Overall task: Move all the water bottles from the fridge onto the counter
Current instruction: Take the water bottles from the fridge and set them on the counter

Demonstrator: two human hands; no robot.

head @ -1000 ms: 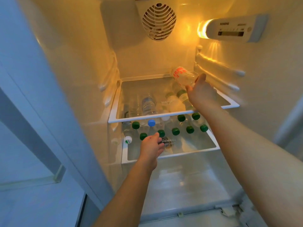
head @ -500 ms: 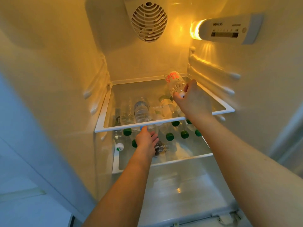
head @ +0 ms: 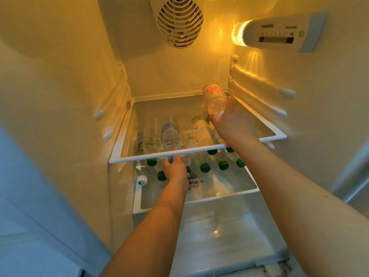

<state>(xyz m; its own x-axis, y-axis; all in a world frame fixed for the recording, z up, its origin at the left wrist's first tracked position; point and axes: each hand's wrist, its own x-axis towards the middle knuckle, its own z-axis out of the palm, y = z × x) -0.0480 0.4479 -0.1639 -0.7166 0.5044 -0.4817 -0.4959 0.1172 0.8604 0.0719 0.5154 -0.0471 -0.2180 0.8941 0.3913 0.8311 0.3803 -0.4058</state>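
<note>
Inside the open fridge, my right hand (head: 232, 124) grips the neck of a clear bottle with red lettering (head: 214, 97), lifted off the upper glass shelf (head: 139, 157) at its right side. My left hand (head: 175, 168) reaches under that shelf's front edge and closes around the blue cap (head: 170, 158) of a blue-labelled bottle (head: 169, 134) lying on the lower shelf (head: 229, 193). Several green-capped bottles (head: 205, 167) lie in a row on the lower shelf, caps toward me. A white-capped bottle (head: 142, 179) lies at the far left.
The fridge walls close in on both sides, with shelf rails (head: 279, 110) sticking out on the right. A fan grille (head: 179, 22) and a lit control panel (head: 277, 34) sit above. The open door (head: 30, 196) is at the left. A bare glass shelf (head: 229, 236) lies below.
My left hand moved forward and up from the lower shelf's front to the blue cap. My right hand kept hold of the red-lettered bottle and turned it more upright. The camera moved closer.
</note>
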